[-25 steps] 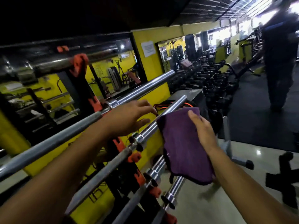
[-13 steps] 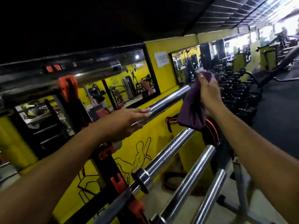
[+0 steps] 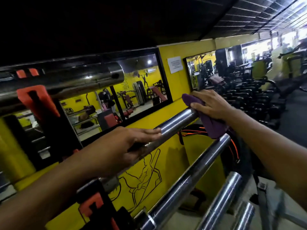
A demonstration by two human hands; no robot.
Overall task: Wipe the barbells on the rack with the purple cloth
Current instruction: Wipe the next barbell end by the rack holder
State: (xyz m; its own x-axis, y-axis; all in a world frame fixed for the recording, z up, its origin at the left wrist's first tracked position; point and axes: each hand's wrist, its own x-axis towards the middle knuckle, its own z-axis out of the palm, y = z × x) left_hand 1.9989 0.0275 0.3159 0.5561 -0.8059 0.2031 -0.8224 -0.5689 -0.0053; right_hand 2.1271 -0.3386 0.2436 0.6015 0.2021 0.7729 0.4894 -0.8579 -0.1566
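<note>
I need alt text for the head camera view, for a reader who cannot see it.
A person's right hand presses a purple cloth over the end of a chrome barbell on a rack, while the left hand rests with straight fingers on the same bar. More barbells lie below, before a yellow wall with mirrors.

The cloth (image 3: 211, 123) is a plain deep purple, and the barbell sleeves, such as the one under it (image 3: 176, 123) and the top one (image 3: 86, 78), are shiny chrome silver with dark reflections. The rack (image 3: 54, 123) is black with bright orange bar holders (image 3: 35, 98), and a black strap with orange stitching (image 3: 191, 131) hangs by the wall. The wall (image 3: 174, 150) is strong yellow with a black line drawing of a muscular figure (image 3: 142, 178), a white paper notice (image 3: 175, 64) and black-framed mirrors (image 3: 137, 87).
</note>
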